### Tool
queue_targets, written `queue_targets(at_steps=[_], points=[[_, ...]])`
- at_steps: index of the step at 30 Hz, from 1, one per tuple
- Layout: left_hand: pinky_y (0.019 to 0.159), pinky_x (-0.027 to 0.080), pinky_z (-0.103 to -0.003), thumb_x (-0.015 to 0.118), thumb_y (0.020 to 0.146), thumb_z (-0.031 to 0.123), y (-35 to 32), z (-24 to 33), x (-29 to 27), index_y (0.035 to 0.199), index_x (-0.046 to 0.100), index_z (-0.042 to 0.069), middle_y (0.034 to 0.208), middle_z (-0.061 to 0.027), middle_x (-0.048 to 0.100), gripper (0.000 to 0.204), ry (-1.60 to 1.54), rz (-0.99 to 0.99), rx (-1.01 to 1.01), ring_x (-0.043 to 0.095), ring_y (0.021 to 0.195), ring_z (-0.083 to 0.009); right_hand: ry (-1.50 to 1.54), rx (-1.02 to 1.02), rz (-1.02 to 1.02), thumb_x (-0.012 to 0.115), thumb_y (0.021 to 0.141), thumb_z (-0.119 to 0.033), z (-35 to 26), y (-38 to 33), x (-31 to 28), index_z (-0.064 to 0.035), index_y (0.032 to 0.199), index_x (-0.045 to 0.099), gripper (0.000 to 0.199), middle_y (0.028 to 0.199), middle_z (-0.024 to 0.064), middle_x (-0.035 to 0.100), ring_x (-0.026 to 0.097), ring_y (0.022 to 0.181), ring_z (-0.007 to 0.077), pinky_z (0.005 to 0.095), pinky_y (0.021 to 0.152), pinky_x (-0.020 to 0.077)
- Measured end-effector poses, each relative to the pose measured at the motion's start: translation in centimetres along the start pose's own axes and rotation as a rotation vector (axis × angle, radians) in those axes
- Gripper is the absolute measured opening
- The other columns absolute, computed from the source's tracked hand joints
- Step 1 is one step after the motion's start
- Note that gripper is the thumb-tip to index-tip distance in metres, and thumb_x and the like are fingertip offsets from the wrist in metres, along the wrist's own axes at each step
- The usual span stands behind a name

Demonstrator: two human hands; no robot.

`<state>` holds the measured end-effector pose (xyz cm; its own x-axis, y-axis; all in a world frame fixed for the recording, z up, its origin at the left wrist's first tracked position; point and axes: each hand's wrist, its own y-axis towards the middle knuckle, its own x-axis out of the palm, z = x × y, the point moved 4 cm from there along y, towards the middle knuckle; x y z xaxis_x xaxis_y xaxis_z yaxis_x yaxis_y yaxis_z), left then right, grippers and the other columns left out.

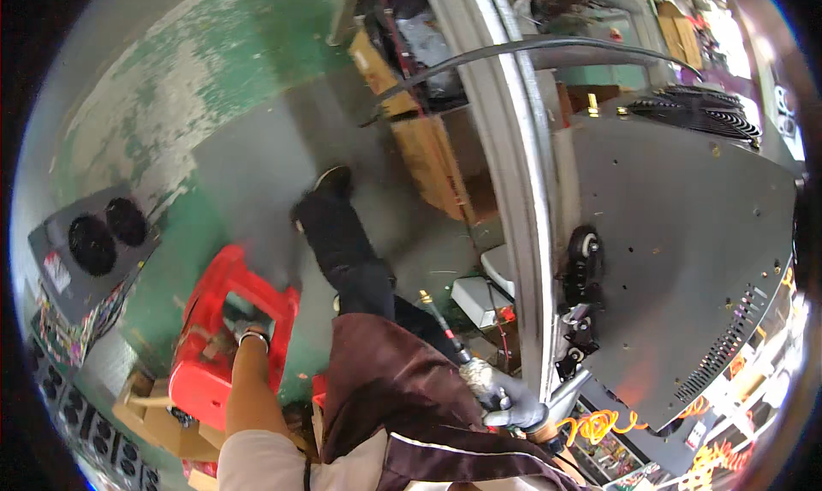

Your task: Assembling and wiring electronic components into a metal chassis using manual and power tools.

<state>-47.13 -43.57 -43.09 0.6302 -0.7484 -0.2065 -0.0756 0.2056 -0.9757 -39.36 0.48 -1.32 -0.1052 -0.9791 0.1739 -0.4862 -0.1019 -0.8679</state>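
On the left, my left hand (pixel 246 326), with a band at the wrist, reaches into the opening of a red plastic stool (pixel 201 384). It seems closed on the stool's inner edge, though blur and the frame hide most of its fingers. The stool is tilted over. My right hand (pixel 515 403), in a grey-white glove, is closed around a slim rod-shaped tool (pixel 448 328) with a brass-coloured tip and a red band. This tool points up and left, in front of my dark apron (pixel 390 363). An orange coiled hose (pixel 599 424) lies near that wrist.
A metal frame rail (pixel 518 148) runs beside a large dark panel (pixel 685 226) with caster wheels (pixel 586 247) on the right. Cardboard boxes (pixel 432 161) stand below the rail. On the left floor sits a grey unit with two fans (pixel 90 244); another carton (pixel 163 422) is nearer.
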Motion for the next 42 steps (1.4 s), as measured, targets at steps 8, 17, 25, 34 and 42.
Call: queue_targets(at_steps=[8,17,25,34,42], points=[[0.079,0.046,-0.045,0.050,0.082,0.028,3.0,-3.7,-19.8,0.108,0.062,0.016,0.111,-0.0038,0.061,0.031,-0.001,-0.021,0.102,0.057,0.103,-0.0265,-0.108,0.049,-0.139,0.072,0.069,-0.030,0.7,-1.0,1.1,-0.0029,0.129,0.038,0.074,0.113,0.0068,0.053,0.048,0.100,0.0132,0.0270,0.085,0.0376],[0.076,0.047,-0.041,0.047,0.084,0.027,0.3,7.9,-36.7,0.106,0.063,0.016,0.108,-0.0036,0.062,0.030,0.164,0.047,0.256,0.059,0.098,-0.0235,0.140,-0.418,0.078,0.074,0.069,-0.036,-1.8,-1.2,2.3,0.0001,0.132,0.034,0.083,0.128,0.0117,0.043,0.039,0.119,0.0199,0.0324,0.100,0.0288],[0.074,0.048,-0.037,0.045,0.085,0.027,1.0,3.4,-30.4,0.105,0.063,0.016,0.106,-0.0034,0.063,0.029,0.083,0.031,0.250,0.061,0.094,-0.0209,0.032,-0.372,0.219,0.072,0.071,-0.040,-0.5,-3.0,1.8,0.0001,0.132,0.033,0.083,0.123,0.0155,0.049,0.047,0.111,0.0222,0.0336,0.095,0.0350],[0.042,0.037,-0.026,0.053,0.081,0.023,2.1,-5.7,-38.0,0.086,0.063,0.011,0.063,-0.0008,0.055,0.016,-0.296,0.325,0.670,0.045,0.046,-0.0095,0.401,-0.655,0.363,0.073,0.069,-0.025,4.0,-1.7,4.3,-0.0058,0.103,0.051,0.045,0.084,-0.0003,0.052,0.047,0.077,0.0088,0.0251,0.070,0.0394],[0.039,0.034,-0.021,0.051,0.088,0.023,-18.2,6.7,-45.3,0.114,0.048,0.002,0.068,0.0006,0.048,0.033,-1.514,-0.111,0.984,0.043,0.053,-0.0082,0.729,-0.746,0.370,0.070,0.067,-0.023,9.9,-4.9,11.6,-0.0039,0.107,0.050,0.049,0.079,0.0000,0.054,0.049,0.069,0.0086,0.0220,0.062,0.0398]])
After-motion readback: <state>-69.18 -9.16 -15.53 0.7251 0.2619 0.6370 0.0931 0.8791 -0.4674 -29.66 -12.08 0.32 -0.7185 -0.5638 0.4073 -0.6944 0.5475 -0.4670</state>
